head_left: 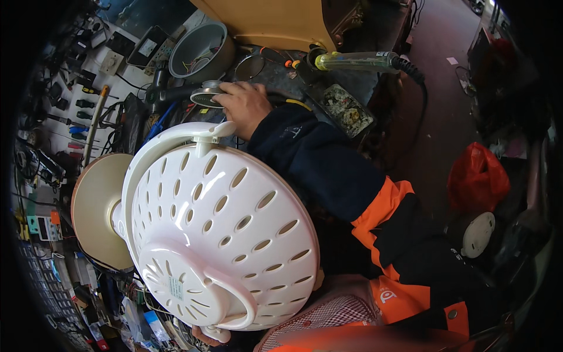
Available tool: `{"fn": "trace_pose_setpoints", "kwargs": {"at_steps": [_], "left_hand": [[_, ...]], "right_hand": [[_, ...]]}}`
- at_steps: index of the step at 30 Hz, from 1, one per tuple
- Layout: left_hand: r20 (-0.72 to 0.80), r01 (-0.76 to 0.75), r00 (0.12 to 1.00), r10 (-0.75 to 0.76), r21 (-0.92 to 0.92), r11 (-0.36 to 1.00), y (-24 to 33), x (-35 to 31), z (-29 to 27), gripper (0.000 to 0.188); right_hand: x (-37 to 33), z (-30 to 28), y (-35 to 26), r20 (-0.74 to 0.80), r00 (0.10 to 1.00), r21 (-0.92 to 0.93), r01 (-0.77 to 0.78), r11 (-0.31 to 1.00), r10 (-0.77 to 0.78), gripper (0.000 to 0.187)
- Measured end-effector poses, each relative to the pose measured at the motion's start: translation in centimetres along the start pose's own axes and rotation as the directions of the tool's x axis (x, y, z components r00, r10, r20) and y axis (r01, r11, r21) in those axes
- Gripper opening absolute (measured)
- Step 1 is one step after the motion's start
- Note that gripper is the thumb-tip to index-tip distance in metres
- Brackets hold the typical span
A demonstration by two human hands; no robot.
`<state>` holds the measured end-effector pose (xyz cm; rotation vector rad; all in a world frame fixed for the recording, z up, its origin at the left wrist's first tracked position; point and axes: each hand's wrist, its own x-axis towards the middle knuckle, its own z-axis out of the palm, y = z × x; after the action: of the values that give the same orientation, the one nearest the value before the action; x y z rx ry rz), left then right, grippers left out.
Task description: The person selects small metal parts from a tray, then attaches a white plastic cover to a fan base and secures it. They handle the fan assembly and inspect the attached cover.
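Note:
A big white dome-shaped housing [234, 205] with rows of oval slots, like the back of an electric heater, stands tilted before me. It has a curved bracket [136, 170] and a loop handle [246, 293]. A beige round base [97, 214] joins it at the left. My right hand [245, 107] reaches past its far edge, fingers curled over a silver wire spool [205, 98] that looks like solder. At the housing's near lower edge my left hand [205, 336] grips it by a rounded knob; most of that hand is hidden behind the shell.
Beyond the spool are a grey bowl [199, 53] with wires in it and a metal tray [346, 110] of scraps. A yellowish tool [358, 61] with a coiled cord lies at the bench edge. Tools crowd the left; a red bag [478, 178] lies right.

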<state>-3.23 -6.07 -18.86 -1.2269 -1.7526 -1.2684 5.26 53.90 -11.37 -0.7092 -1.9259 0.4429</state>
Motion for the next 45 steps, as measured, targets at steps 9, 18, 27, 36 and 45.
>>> {"fn": "trace_pose_setpoints", "kwargs": {"at_steps": [9,18,27,36,45], "left_hand": [[0.167,0.455,0.888,-0.428,-0.186,0.871,3.1,1.8,0.7,0.055],[-0.085,-0.007,0.996,0.008,0.016,1.0,-2.5,-0.7,-1.4,0.06],[0.191,0.158,0.971,-0.145,-0.05,0.986,0.9,0.9,-2.4,0.061],[0.173,0.332,0.937,-0.303,-0.174,0.927,1.5,0.5,-2.4,0.059],[0.166,0.282,0.95,-0.265,-0.091,0.955,1.5,0.1,-2.1,0.059]], "right_hand": [[0.3,0.9,0.7,0.26,0.962,0.413,-0.037,0.91,-0.078,0.044],[0.5,-3.8,2.0,0.146,0.867,-0.39,-0.392,0.833,0.476,0.033],[0.7,-4.7,2.3,0.202,0.9,-0.37,-0.294,0.881,0.385,0.044],[0.8,-4.7,3.7,-0.005,0.978,-0.158,-0.206,0.966,0.208,0.044],[1.0,-5.5,3.0,-0.245,0.944,0.196,-0.175,0.965,0.221,0.023]]}}
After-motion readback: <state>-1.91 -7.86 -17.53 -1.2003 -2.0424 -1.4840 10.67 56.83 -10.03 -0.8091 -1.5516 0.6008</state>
